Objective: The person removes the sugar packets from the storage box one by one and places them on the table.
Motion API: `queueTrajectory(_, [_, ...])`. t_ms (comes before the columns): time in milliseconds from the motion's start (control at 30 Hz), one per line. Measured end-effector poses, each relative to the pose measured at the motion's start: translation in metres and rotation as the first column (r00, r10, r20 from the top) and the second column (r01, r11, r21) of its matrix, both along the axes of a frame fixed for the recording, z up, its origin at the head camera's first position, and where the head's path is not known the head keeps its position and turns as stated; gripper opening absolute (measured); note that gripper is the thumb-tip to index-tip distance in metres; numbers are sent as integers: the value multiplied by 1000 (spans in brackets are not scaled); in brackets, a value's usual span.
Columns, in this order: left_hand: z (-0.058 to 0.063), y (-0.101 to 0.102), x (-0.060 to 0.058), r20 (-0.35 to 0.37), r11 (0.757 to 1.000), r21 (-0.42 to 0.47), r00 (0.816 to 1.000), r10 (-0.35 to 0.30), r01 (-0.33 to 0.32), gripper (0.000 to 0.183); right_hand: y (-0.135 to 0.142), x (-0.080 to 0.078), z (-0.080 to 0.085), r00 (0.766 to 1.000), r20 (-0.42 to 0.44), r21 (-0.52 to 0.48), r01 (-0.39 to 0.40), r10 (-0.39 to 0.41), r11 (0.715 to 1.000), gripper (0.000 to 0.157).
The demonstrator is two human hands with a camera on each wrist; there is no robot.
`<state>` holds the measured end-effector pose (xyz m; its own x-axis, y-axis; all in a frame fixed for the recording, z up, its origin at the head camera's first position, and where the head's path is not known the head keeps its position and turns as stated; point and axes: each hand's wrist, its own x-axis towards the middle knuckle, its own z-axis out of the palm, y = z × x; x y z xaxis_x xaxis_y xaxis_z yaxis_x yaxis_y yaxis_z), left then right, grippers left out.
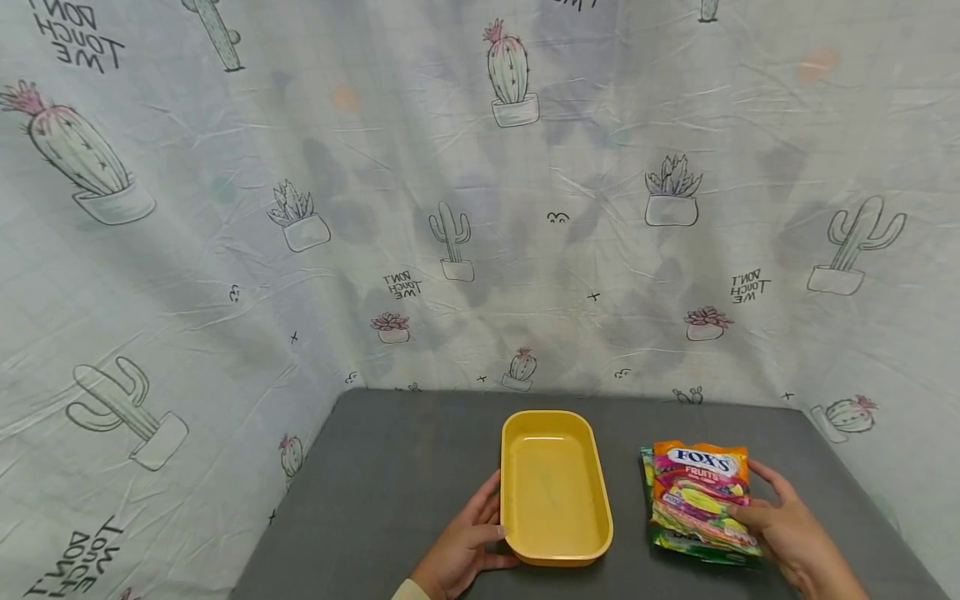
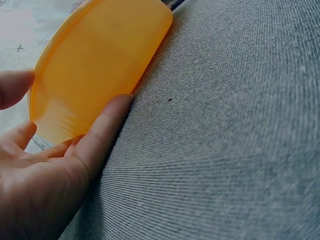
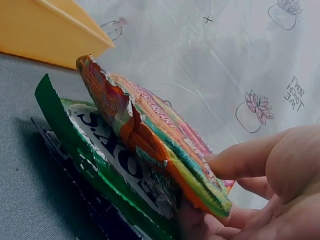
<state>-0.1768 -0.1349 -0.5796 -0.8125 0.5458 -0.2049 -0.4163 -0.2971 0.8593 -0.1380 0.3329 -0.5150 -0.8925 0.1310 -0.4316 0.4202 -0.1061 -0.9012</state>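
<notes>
A yellow rectangular tray (image 1: 557, 492) lies on the grey table, hollow side up. My left hand (image 1: 474, 533) holds it at its near left corner, fingers spread along the side and rim; the left wrist view shows the hand (image 2: 55, 170) against the tray's outer wall (image 2: 100, 65). To the right, my right hand (image 1: 795, 525) pinches an orange bag of Fox's fruit candy (image 1: 699, 492) by its right side, thumb on top. Under it in the right wrist view are a green Fox's bag (image 3: 100, 150) and a dark purple packet (image 3: 75, 185), partly hidden.
The grey table (image 1: 390, 483) meets a pale cactus-print cloth (image 1: 450, 150) hanging at the back and both sides. A gap of table separates the tray from the candy bags.
</notes>
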Motion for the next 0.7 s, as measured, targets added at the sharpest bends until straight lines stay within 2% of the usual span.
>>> queueTrajectory(433, [0,0,-1,-7,1000,-7,1000,-3,3,89,4,6,-1,998,31,107,52,-56,993,103])
queueTrajectory(567, [1,-1,-2,-9,1000,-8,1000,-5,5,90,5,8,-1,995,36,121,90,-95,989,98])
queueTrajectory(700, [1,-1,-3,-12,1000,-8,1000,-13,13,89,9,11,2,985,41,188,155,-165,970,88])
